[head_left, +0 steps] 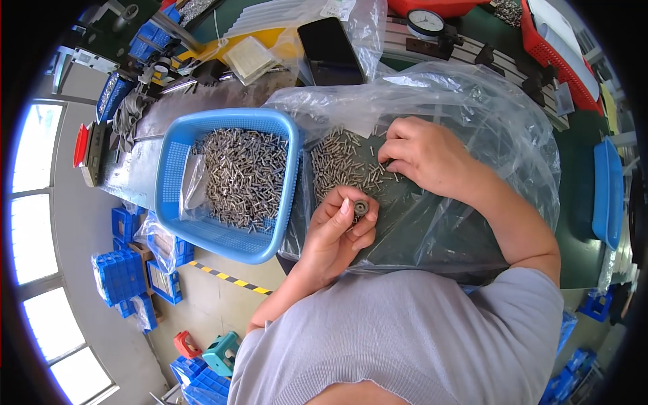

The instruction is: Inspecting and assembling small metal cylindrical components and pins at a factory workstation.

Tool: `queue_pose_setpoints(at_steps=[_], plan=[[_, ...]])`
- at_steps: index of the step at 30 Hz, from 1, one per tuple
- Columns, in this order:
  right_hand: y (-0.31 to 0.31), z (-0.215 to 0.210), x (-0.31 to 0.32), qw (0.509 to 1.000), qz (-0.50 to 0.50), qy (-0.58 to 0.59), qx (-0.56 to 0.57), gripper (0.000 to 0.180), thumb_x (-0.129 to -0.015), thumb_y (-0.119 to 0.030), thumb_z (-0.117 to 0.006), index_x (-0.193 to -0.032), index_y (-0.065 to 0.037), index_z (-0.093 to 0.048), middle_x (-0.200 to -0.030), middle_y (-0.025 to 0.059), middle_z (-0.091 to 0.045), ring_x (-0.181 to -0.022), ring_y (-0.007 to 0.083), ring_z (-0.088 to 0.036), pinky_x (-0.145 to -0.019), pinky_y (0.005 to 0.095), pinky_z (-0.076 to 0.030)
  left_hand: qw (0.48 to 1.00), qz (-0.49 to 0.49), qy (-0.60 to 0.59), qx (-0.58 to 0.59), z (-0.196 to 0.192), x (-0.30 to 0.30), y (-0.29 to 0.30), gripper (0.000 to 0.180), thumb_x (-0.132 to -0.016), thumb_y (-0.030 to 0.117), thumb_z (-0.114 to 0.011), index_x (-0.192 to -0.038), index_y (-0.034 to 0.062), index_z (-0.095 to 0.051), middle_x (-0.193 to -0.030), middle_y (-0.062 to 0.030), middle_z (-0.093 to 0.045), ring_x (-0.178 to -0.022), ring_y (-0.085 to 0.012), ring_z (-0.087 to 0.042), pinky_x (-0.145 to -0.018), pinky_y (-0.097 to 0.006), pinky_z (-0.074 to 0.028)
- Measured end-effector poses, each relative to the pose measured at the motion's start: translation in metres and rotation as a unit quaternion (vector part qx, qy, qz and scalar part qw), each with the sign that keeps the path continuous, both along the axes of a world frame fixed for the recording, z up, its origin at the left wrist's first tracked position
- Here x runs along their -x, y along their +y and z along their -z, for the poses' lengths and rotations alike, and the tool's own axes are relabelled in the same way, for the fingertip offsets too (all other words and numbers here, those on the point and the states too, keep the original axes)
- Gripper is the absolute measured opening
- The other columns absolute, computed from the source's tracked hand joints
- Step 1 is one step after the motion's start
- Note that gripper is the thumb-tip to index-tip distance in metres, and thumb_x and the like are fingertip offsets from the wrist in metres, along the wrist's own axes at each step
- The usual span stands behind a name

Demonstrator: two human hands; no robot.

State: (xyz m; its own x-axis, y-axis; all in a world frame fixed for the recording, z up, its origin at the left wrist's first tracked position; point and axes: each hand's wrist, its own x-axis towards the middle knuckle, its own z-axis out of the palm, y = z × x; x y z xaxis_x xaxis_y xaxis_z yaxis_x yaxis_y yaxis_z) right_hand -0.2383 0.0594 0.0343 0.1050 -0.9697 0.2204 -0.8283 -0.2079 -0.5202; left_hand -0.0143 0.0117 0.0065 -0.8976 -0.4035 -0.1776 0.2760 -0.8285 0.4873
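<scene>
My left hand is closed around a small round metal gauge with a hole in its middle, held up toward me. Beyond it, a loose pile of small metal pins lies on clear plastic sheeting. My right hand reaches to the right edge of this pile, its thumb and fingers pinched together low over the sheet. What sits between those fingertips is too small to name. To the left stands a blue plastic basket filled with many more such pins, and a clear plastic bag lies inside it.
A black phone lies behind the pile. Farther back are a dial gauge on a metal rail and a red basket. A blue tray stands at the right edge. Blue crates are stacked on the floor at left.
</scene>
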Motion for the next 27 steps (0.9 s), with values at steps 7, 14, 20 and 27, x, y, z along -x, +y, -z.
queue_pose_setpoints(at_steps=[7, 14, 20, 27], plan=[[-0.002, 0.01, -0.005, 0.999, -0.013, -0.003, 0.035, 0.011, -0.074, -0.009, -0.067, -0.082, -0.006, -0.061, -0.078, 0.0073, -0.058, -0.076, 0.0262, -0.059, -0.066, 0.0354, -0.048, 1.0, -0.001, 0.002, 0.005, -0.001, 0.001, 0.0, 0.018, -0.097, 0.025, -0.05, -0.105, 0.0086, -0.051, -0.092, -0.008, -0.053, -0.064, -0.0079, -0.034, -0.055, -0.021, -0.031], [0.006, -0.015, -0.025, 0.866, -0.011, -0.466, -0.179, 0.006, -0.081, 0.001, -0.064, -0.085, -0.002, -0.061, -0.079, 0.001, -0.056, -0.075, 0.01, -0.053, -0.069, 0.0242, -0.043, 1.0, -0.006, -0.003, 0.005, 0.001, 0.001, 0.0, 0.019, -0.095, 0.024, -0.054, -0.105, 0.0087, -0.051, -0.089, -0.0062, -0.054, -0.063, -0.0077, -0.035, -0.054, -0.021, -0.031], [0.007, -0.008, -0.032, 0.893, -0.07, -0.423, -0.135, 0.007, -0.082, -0.007, -0.066, -0.087, -0.002, -0.063, -0.084, 0.0019, -0.057, -0.079, 0.0105, -0.056, -0.072, 0.024, -0.045, 1.0, -0.009, -0.019, 0.005, 0.0, 0.001, 0.001, 0.02, -0.094, 0.025, -0.056, -0.105, 0.0078, -0.051, -0.088, -0.0036, -0.054, -0.062, -0.0069, -0.035, -0.054, -0.021, -0.031], [0.006, -0.016, -0.039, 0.903, -0.048, -0.399, -0.151, 0.012, -0.077, -0.004, -0.071, -0.086, -0.005, -0.062, -0.086, -0.0005, -0.053, -0.076, 0.009, -0.051, -0.068, 0.0228, -0.042, 1.0, 0.011, -0.008, 0.026, 0.003, 0.0, 0.0, 0.019, -0.091, 0.024, -0.061, -0.098, 0.008, -0.054, -0.082, 0.0005, -0.049, -0.06, -0.0063, -0.033, -0.051, -0.021, -0.029]])
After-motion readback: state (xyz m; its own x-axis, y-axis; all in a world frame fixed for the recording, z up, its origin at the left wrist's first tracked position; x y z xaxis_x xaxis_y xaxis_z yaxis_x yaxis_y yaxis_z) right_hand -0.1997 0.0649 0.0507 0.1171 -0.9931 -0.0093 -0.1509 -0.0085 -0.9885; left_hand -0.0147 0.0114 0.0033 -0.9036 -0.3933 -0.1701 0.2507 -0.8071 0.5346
